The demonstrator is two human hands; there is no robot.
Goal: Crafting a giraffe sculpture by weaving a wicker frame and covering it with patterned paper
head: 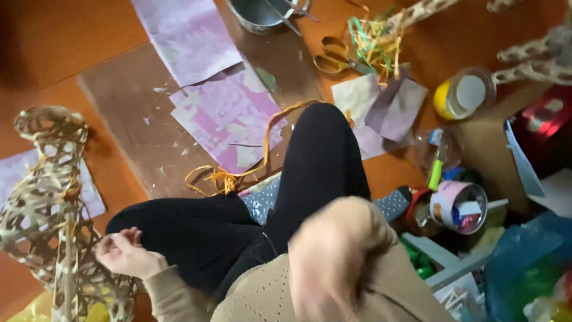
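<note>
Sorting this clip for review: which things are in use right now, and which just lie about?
In use: left hand at the woven wicker frame; right hand, blurred, raised near the camera.

Lying about: purple papers, scissors, raffia strands, tape roll, metal pot.

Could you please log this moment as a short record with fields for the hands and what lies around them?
left hand: fingers curled, touching the woven cane frame; whether its grip is closed on a strand cannot be told
right hand: raised near the camera, blurred, grip unclear
floor: purple paper sheets on a brown board, loose orange strand
right side: tape rolls, lidded jar, scissors
</note>
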